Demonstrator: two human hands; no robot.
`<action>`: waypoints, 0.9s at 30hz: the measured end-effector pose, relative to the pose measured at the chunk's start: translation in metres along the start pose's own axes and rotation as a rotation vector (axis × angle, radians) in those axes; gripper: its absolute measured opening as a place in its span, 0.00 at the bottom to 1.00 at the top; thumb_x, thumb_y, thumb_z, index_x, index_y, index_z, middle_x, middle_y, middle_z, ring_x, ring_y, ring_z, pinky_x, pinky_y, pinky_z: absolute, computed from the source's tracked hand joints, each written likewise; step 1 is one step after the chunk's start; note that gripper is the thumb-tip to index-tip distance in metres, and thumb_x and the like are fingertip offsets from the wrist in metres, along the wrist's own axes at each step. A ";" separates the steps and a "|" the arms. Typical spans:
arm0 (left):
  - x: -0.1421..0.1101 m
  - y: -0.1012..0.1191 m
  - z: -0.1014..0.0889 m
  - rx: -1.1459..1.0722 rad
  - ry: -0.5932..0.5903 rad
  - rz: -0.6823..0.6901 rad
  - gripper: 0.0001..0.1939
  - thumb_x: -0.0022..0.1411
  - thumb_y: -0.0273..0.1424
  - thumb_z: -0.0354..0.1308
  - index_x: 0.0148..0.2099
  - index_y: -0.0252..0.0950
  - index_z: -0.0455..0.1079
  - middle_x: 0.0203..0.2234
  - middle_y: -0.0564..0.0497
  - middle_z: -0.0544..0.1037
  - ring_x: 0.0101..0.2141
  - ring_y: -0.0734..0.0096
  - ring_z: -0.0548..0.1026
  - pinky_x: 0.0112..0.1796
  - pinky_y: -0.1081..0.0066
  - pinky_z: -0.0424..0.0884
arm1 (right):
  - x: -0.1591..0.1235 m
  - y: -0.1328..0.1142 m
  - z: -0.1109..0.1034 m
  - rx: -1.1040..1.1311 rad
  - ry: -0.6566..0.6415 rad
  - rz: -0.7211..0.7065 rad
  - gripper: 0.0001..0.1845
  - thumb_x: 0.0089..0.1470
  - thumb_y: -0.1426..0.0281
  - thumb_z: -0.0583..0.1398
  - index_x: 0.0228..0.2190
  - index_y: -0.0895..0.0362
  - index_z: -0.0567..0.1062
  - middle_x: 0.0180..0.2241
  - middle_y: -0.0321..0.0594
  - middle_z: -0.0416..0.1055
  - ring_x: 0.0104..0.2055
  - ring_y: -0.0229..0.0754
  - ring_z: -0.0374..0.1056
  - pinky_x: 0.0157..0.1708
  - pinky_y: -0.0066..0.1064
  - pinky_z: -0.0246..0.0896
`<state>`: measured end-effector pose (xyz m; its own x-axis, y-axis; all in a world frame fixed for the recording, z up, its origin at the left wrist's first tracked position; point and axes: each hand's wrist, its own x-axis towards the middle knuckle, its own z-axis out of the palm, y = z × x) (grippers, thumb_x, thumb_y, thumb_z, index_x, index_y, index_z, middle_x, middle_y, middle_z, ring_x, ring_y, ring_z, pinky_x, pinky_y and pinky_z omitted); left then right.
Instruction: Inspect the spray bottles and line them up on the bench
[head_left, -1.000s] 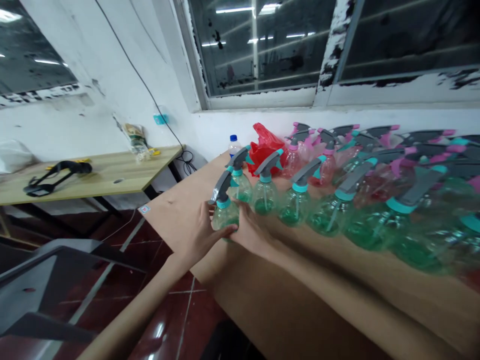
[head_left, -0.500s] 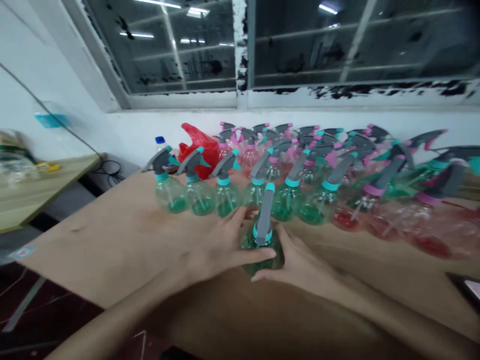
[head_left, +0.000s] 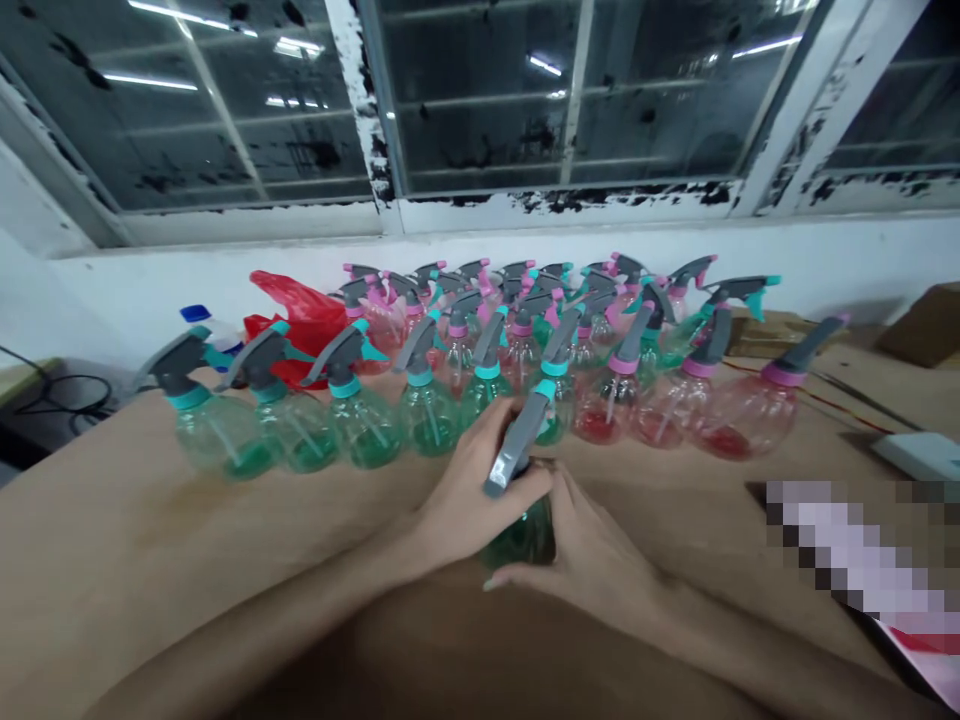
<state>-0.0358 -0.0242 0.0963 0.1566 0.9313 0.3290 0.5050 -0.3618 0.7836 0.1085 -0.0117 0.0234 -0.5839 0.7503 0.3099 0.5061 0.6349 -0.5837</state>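
A green spray bottle (head_left: 521,535) with a grey trigger head and turquoise nozzle is between my hands at the front middle of the table. My left hand (head_left: 459,505) is wrapped round its neck just under the head, hiding the collar. Lower down, my right hand (head_left: 604,555) grips the clear green body from the right, thumb across the front. Behind them runs a front row of similar bottles: green ones with turquoise collars, such as this green bottle (head_left: 367,430), then pink ones, such as this pink bottle (head_left: 750,415), at the right.
More spray bottles crowd behind the front row. A red plastic bag (head_left: 296,310) and a blue-capped bottle (head_left: 214,325) stand at the back left. On the right lie a white box-like object (head_left: 922,455), a partly pixelated flat item (head_left: 862,560) and cardboard (head_left: 930,325). Windows line the wall.
My left hand has moved up from the bottle's body to close round its neck; the right hand stays on the body. The view has swung right, bringing the right-hand table items into sight.
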 end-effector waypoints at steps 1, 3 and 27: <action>0.000 -0.002 0.002 -0.022 0.020 0.007 0.14 0.51 0.24 0.52 0.42 0.37 0.62 0.29 0.53 0.68 0.31 0.67 0.69 0.33 0.65 0.68 | -0.003 0.003 0.001 0.020 -0.011 -0.029 0.50 0.38 0.45 0.61 0.54 0.62 0.55 0.48 0.56 0.64 0.50 0.57 0.63 0.43 0.46 0.65; 0.000 -0.005 0.003 -0.051 0.046 0.019 0.12 0.48 0.22 0.51 0.37 0.37 0.63 0.26 0.54 0.65 0.28 0.70 0.67 0.30 0.68 0.67 | -0.009 0.010 0.002 0.013 -0.042 -0.091 0.53 0.40 0.46 0.60 0.58 0.61 0.47 0.52 0.56 0.62 0.54 0.56 0.60 0.46 0.47 0.62; 0.000 -0.011 -0.003 -0.054 -0.108 0.024 0.17 0.53 0.26 0.51 0.46 0.40 0.69 0.25 0.53 0.73 0.26 0.70 0.72 0.30 0.70 0.71 | -0.024 0.043 0.000 -0.183 -0.168 -0.175 0.33 0.55 0.56 0.54 0.58 0.58 0.57 0.59 0.48 0.56 0.62 0.50 0.48 0.57 0.49 0.51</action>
<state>-0.0440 -0.0208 0.0894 0.2599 0.9204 0.2920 0.4544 -0.3834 0.8041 0.1443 -0.0019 -0.0093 -0.7619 0.5949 0.2562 0.4854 0.7863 -0.3823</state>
